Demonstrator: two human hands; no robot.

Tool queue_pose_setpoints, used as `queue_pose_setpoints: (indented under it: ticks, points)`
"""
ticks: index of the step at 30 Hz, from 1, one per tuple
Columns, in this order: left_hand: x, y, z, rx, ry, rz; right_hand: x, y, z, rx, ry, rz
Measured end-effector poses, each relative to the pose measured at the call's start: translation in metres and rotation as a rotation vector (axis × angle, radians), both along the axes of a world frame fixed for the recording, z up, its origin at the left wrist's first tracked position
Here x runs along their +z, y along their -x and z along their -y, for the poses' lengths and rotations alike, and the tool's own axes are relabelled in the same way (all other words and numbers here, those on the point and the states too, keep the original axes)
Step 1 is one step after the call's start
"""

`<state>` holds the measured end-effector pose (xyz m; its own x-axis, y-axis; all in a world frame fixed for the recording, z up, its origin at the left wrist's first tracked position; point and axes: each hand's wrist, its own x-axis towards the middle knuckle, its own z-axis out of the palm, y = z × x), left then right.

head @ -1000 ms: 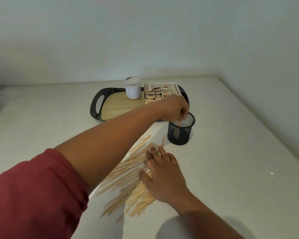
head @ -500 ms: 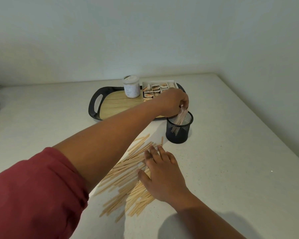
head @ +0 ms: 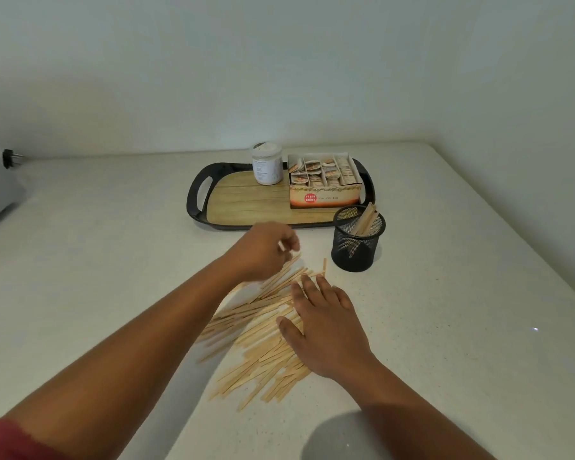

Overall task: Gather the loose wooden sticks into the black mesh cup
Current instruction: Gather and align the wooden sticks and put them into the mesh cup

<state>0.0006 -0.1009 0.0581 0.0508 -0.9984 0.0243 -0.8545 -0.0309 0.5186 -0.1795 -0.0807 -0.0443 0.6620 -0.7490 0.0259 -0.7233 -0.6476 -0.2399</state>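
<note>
I see the loose sticks [head: 262, 330] fanned on the counter [head: 461, 310], long axes running from near left to far right, toward the mesh cup [head: 357, 242], which already holds a few. My right hand [head: 325, 330] lies flat on the pile. My left hand [head: 267, 249], fingers loosely curled and blurred, holding nothing I can make out, hovers over the far tips, nearer the cup.

- Sticks [head: 262, 330]: pale tan wood.
- Mesh cup [head: 357, 242]: black wire grid.
- Tray [head: 196, 194]: black rim, light wood-grain base.
- Jar [head: 267, 164]: white.
- Tea box [head: 324, 195]: orange front, red round badge.
- Countertop [head: 461, 293]: off-white, finely speckled.
- Sleeve [head: 10, 441]: red.
</note>
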Motion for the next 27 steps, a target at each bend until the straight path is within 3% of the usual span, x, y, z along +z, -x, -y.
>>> queue_pose_setpoints:
  ticks: [10, 17, 27]
  points:
    - [-0.053, -0.054, -0.049, 0.309, -0.159, 0.144, 0.005, 0.001, -0.005, -0.034, 0.004, -0.012]
    - [-0.055, -0.056, -0.050, 0.342, -0.097, 0.080, 0.004, 0.000, -0.007, -0.044, 0.003, 0.006]
    - [-0.058, -0.047, -0.049, 0.331, -0.137, 0.186, 0.000, 0.000, -0.005, -0.056, 0.026, 0.026]
